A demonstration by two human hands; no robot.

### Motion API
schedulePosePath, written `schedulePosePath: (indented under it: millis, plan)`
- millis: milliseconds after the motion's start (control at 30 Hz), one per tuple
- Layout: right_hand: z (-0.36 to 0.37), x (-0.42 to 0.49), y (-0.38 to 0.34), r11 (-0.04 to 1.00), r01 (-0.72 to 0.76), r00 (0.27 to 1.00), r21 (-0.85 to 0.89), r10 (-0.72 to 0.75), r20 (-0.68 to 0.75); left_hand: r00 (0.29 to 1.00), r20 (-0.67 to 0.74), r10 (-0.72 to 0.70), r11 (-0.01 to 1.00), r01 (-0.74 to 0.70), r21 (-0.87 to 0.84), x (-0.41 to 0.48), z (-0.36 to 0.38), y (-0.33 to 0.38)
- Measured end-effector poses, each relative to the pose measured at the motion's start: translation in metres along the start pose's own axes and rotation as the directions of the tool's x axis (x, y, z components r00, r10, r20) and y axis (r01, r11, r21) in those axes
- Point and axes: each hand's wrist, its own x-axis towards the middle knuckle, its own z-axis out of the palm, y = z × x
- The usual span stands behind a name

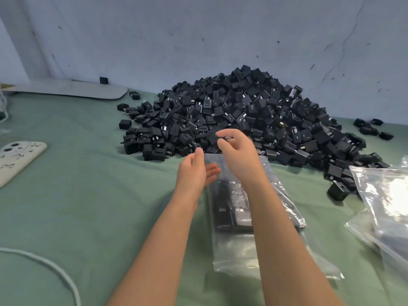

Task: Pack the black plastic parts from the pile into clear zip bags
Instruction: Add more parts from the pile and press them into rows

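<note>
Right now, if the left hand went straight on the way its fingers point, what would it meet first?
Probably the near edge of the pile of black parts, just beyond the left hand; depth is unclear.

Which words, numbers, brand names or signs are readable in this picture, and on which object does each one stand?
No text in this picture can be read.
black plastic parts: some carry small pale marks, too small and blurred to read.
phone case: only dark squiggles, a pattern and not letters.
clear zip bags: no print is visible.
</note>
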Motion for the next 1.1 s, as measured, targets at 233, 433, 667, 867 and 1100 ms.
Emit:
schedulePosePath:
  millis: [233, 433, 667, 867, 1100]
  plan:
    - [-0.030, -0.071, -0.003, 0.985, 0.076, 0.970, -0.154, -0.037, 0.241, 0.996, 0.077, -0.047, 0.999, 0.047, 0.006, -0.037, -0.006, 0.003]
    - [-0.046, -0.125, 0.008, 0.949, 0.126, 0.962, -0.289, -0.046, 0.270, 0.996, 0.091, -0.019, 0.993, 0.008, 0.121, -0.072, -0.006, -0.009]
    - [-0.056, -0.160, 0.017, 0.908, 0.163, 0.964, -0.387, -0.063, 0.258, 0.987, 0.159, -0.015, 0.978, -0.018, 0.206, -0.102, 0.000, -0.019]
    - [-0.061, -0.168, 0.009, 0.972, 0.143, 0.980, -0.186, -0.114, 0.160, 0.974, 0.220, 0.048, 0.964, -0.103, 0.245, -0.111, 0.002, -0.021]
    - [-0.066, -0.171, 0.001, 0.975, -0.058, 0.990, 0.214, 0.029, 0.137, 0.918, 0.392, 0.054, 0.960, -0.155, 0.231, -0.113, -0.007, -0.021]
